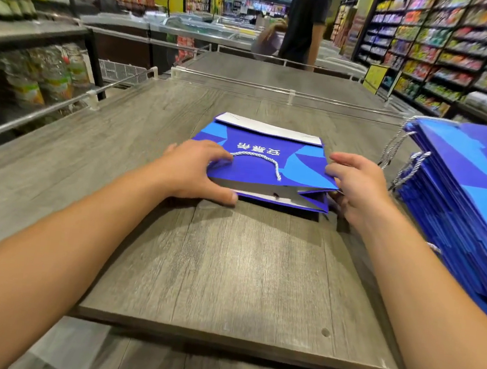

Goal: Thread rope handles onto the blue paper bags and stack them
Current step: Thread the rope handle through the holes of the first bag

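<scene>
Fingers of my left hand (pixel 198 170) curl over the near left corner of the flat blue paper bag with white lettering (pixel 264 159), thumb pressed against its lower edge, so the top panel stays lifted and the mouth gapes toward me. My right hand (pixel 354 185) pinches the right corner the same way, at three o'clock from the bag's centre, pulling the gusset apart. I judge I hold it like this to reach the holes from inside. One white twisted rope handle (pixel 257 158) already loops across the upper face. The bag lies on the grey wood-grain tabletop (pixel 235 268), its white folded base at twelve o'clock. At three o'clock, well apart, sits the stack of finished blue bags (pixel 464 203), cords dangling leftward.
</scene>
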Demonstrator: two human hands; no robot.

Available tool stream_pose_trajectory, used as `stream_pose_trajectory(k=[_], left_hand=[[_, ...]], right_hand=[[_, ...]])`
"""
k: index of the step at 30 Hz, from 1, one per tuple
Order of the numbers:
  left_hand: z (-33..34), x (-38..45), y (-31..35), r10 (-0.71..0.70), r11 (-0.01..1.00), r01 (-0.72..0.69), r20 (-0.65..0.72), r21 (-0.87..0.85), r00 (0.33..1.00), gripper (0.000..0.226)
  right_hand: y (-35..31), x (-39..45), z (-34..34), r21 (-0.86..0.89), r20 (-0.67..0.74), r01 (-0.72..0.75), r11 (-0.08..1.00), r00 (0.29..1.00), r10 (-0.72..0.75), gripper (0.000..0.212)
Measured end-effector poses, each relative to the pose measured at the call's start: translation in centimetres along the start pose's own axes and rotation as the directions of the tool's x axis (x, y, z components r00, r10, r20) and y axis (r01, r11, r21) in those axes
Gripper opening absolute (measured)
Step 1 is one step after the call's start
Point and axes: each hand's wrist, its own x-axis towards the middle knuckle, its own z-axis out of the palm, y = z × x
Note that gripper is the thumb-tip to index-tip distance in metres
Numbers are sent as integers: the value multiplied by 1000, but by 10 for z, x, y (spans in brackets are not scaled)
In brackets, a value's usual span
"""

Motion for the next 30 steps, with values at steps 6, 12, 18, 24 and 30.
stream_pose_trajectory(k=[6,12,18,24,30], left_hand=[[6,10,-11,187,980,-197,-213,-28,959,72],[2,8,-3,235,948,-315,-562,-48,793,31],[-4,1,6,336,880,-475,-744,29,578,26],[-10,-3,11,-85,968,-153,-829,-201,552,67],[-27,-4,-5,-552,608,-170,-567,-776,612,67]], right_hand=[[-12,-11,14,104,-4,167,980,986,-168,19],[0,-7,6,-418,226,505,755,863,-452,50],[19,18,-13,-705,124,431,564,857,-500,53],[10,6,-16,-557,28,389,734,892,-452,13],[-7,-3,-5,-297,-83,452,841,865,-494,21]])
